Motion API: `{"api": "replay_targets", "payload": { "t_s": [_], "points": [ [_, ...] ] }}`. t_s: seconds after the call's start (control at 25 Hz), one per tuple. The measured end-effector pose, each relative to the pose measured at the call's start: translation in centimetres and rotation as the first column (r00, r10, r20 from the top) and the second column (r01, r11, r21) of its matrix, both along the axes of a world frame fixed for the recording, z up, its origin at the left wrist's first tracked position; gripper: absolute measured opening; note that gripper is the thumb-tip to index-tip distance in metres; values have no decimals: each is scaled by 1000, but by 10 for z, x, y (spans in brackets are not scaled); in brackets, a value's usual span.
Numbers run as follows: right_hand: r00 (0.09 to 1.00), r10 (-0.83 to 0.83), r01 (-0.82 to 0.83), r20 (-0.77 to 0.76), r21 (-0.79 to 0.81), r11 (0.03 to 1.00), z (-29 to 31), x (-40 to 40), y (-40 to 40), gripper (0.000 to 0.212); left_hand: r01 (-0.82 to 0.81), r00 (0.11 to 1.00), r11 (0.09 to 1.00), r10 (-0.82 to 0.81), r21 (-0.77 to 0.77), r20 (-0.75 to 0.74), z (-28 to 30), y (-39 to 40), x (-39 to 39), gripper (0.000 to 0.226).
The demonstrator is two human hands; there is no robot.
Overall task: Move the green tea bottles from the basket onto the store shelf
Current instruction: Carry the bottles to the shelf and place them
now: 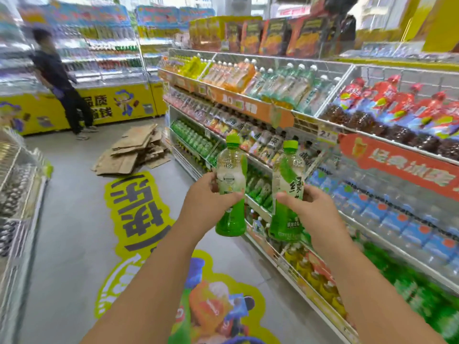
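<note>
Bottles carried in pairs toward the drinks shelf

Bottles of green tea fill both hands, one each, raised in front of the shelf and not yet set down. The left hand has its fingers curled round the waist of the left bottle, thumb on the side facing the camera, so the cap sits well above the fingertips and the green base hangs below the palm. The right hand grips the right bottle the same way, thumb pressed across the label, fingers wrapped behind it where they cannot be seen.

Holding at mid-body looks deliberate: it leaves the base free to land on a shelf first, and keeps the cap clear of the grip.

Both bottles stand nearly upright, long axis vertical, caps up. The left one leans slightly, its cap tipped a little to the right; the right one tilts its cap a touch to the left, label toward the camera. They are near each other but apart.

Beyond the fingertips runs the store shelf, with rows of drinks lying back on sloped tiers. The basket is not in view. Flattened cardboard lies on the floor well past the left hand.
</note>
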State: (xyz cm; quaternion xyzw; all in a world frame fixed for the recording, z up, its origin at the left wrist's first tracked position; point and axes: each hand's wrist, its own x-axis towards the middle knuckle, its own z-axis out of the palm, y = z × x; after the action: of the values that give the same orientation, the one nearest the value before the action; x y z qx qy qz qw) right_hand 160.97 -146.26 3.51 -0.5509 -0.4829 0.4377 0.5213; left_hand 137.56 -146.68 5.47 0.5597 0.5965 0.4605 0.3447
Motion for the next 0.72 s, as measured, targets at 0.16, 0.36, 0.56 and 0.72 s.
{"api": "replay_targets", "payload": {
  "t_s": [0.16, 0.36, 0.56, 0.72],
  "points": [
    [998, 57, -58, -25, -8, 998, -6, -44, 84, 31, -70, 996, 997, 68, -35, -55, -12, 66, -28, 37],
    [993, 110, -110, 31, -6, 994, 3, -76, 172, 23, -131, 989, 991, 127, -42, -75, -6, 160, -60, 42],
    [997, 53, -51, 57, -28, 998, -14, -103, 247, 29, -75, 995, 996, 72, -44, -64, -23, 257, -89, 41],
    [996, -56, 59, 66, -37, 998, -38, -134, 311, 36, 50, 999, 996, -50, -72, -8, -47, 353, -118, 50]
  ]
}}
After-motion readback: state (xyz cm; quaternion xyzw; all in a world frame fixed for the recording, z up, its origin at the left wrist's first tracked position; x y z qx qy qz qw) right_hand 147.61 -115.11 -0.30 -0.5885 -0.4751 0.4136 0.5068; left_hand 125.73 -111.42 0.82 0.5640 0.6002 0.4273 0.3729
